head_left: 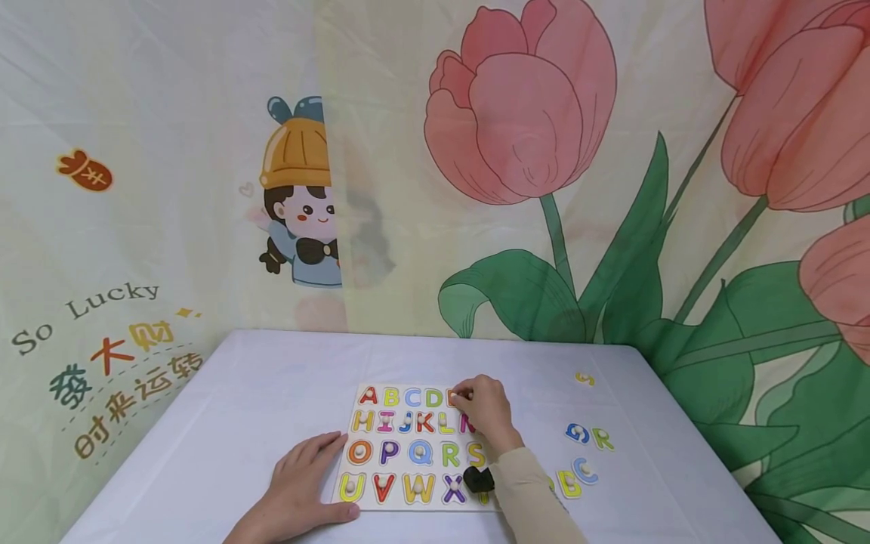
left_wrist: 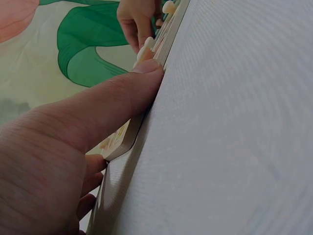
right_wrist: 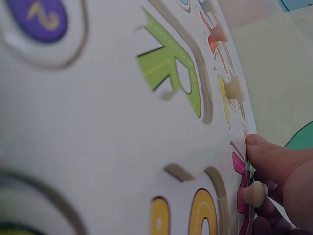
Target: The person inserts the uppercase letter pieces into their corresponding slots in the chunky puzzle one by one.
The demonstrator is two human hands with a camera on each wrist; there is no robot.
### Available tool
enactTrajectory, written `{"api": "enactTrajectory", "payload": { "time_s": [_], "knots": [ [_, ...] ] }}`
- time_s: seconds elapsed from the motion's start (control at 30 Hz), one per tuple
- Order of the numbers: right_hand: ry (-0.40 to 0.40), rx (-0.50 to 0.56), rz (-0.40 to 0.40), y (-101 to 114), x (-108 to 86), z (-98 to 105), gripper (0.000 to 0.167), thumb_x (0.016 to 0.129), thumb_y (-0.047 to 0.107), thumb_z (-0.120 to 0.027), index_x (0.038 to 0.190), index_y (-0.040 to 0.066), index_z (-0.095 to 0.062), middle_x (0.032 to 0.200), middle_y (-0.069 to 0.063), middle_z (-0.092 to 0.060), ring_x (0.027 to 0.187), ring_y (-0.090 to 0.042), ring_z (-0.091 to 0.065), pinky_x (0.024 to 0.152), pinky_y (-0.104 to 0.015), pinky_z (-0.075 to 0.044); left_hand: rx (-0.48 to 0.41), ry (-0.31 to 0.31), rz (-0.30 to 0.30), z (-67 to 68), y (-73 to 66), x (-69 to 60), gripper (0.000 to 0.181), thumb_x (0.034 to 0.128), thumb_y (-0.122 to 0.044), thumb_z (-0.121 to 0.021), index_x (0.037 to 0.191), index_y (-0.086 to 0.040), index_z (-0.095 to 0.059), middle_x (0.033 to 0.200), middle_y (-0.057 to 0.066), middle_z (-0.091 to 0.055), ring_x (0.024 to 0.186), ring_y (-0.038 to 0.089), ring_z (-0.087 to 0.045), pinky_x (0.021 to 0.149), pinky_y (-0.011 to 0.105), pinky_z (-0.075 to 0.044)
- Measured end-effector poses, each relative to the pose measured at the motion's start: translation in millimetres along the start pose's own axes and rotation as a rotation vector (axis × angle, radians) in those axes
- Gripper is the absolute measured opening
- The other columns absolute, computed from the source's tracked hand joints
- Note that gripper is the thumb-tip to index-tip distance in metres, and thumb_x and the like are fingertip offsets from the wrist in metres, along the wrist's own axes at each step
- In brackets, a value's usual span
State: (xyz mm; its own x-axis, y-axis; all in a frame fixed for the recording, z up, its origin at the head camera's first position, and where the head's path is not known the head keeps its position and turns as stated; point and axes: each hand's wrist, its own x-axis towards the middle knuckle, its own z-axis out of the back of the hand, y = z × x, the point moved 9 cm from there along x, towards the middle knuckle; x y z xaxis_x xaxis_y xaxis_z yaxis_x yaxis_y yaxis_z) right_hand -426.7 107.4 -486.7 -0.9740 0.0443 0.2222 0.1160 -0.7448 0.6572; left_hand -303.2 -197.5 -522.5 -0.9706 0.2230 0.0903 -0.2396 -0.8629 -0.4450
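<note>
A white wooden alphabet puzzle board (head_left: 399,509) with colored letters lies on the table. My left hand (head_left: 306,480) rests at its lower left corner, thumb along the near edge and fingers by the left side. In the left wrist view the left thumb (left_wrist: 112,105) presses the board's edge. Over the top row my right hand (head_left: 491,412) pinches at an orange letter piece (head_left: 451,397) beside the D; the fingers hide most of that piece. The right wrist view shows the right thumb (right_wrist: 269,154) at the board's far side, near a pink letter's knob (right_wrist: 255,194).
Right of the board lie loose letters: a small yellow piece (head_left: 584,378), a blue G (head_left: 578,433), a green R (head_left: 603,439), a blue C (head_left: 584,471) and a yellow B (head_left: 569,485). A printed curtain (head_left: 387,227) hangs behind the white table (head_left: 272,378).
</note>
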Motion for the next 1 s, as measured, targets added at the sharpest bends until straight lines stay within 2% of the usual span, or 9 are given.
{"api": "enactTrajectory", "payload": {
  "time_s": [0.13, 0.27, 0.33, 0.43, 0.57, 0.83, 1.0],
  "knots": [
    [0.014, 0.009, 0.033, 3, -0.6, -1, 0.006, 0.093, 0.016, -0.085, 0.098, 0.012, -0.084, 0.09, 0.001, -0.072, 0.077, -0.012, -0.058, 0.064, -0.024, -0.052, -0.012, -0.005, 0.0, 2.3, 0.1, -1.5, 0.122, 0.0642, -0.081, -0.083, 0.159, -0.011, -0.05, 0.163, 0.007, -0.044, 0.149, 0.036, -0.037, 0.118, 0.068, -0.03],
    [0.086, 0.031, 0.086, 5, -0.8, 2, 0.013, 0.096, 0.014, -0.081, 0.107, 0.008, -0.083, 0.093, -0.002, -0.073, 0.076, -0.012, -0.061, 0.063, -0.024, -0.053, -0.021, 0.001, 0.003, 1.1, 1.0, -2.8, 0.122, 0.0644, -0.081, -0.083, 0.159, -0.011, -0.049, 0.163, 0.008, -0.043, 0.149, 0.037, -0.036, 0.118, 0.07, -0.029],
    [0.133, 0.058, 0.107, 5, -0.4, 6, 0.018, 0.097, 0.013, -0.079, 0.114, 0.006, -0.082, 0.1, -0.005, -0.074, 0.08, -0.014, -0.062, 0.065, -0.027, -0.054, -0.025, 0.003, 0.009, 0.0, 1.9, -3.9, 0.122, 0.0642, -0.08, -0.084, 0.159, -0.011, -0.049, 0.163, 0.008, -0.043, 0.149, 0.037, -0.036, 0.118, 0.071, -0.029],
    [0.171, 0.093, 0.096, -5, 1.9, 21, 0.025, 0.098, 0.014, -0.077, 0.122, 0.007, -0.079, 0.114, -0.009, -0.072, 0.091, -0.018, -0.063, 0.071, -0.03, -0.055, -0.025, -0.003, 0.005, -1.2, 2.0, -4.4, 0.122, 0.0646, -0.08, -0.084, 0.159, -0.012, -0.049, 0.163, 0.007, -0.043, 0.149, 0.037, -0.036, 0.118, 0.07, -0.029],
    [0.123, 0.07, 0.079, -38, 10.4, 61, 0.024, 0.098, 0.014, -0.077, 0.122, 0.01, -0.08, 0.123, -0.011, -0.072, 0.099, -0.022, -0.065, 0.077, -0.034, -0.056, -0.038, -0.004, -0.007, -2.4, 0.5, -3.3, 0.121, 0.0664, -0.08, -0.083, 0.16, -0.013, -0.048, 0.164, 0.006, -0.042, 0.15, 0.035, -0.035, 0.119, 0.067, -0.027],
    [0.0, -0.059, 0.128, -135, 24.0, 152, 0.026, 0.104, 0.01, -0.068, 0.128, 0.007, -0.076, 0.123, -0.017, -0.073, 0.11, -0.035, -0.066, 0.093, -0.051, -0.059, -0.035, -0.012, -0.01, 1.1, -1.3, -1.8, 0.12, 0.0655, -0.08, -0.084, 0.159, -0.013, -0.049, 0.163, 0.006, -0.043, 0.149, 0.034, -0.036, 0.119, 0.067, -0.028],
    [-0.001, -0.121, 0.19, -170, 34.5, 180, 0.028, 0.102, 0.006, -0.069, 0.129, 0.004, -0.075, 0.127, -0.022, -0.07, 0.116, -0.043, -0.063, 0.097, -0.061, -0.055, -0.033, 0.001, 0.002, 2.0, -1.0, -2.6, 0.121, 0.0653, -0.079, -0.084, 0.16, -0.013, -0.048, 0.164, 0.007, -0.042, 0.15, 0.036, -0.035, 0.119, 0.069, -0.028]
  ]
}}
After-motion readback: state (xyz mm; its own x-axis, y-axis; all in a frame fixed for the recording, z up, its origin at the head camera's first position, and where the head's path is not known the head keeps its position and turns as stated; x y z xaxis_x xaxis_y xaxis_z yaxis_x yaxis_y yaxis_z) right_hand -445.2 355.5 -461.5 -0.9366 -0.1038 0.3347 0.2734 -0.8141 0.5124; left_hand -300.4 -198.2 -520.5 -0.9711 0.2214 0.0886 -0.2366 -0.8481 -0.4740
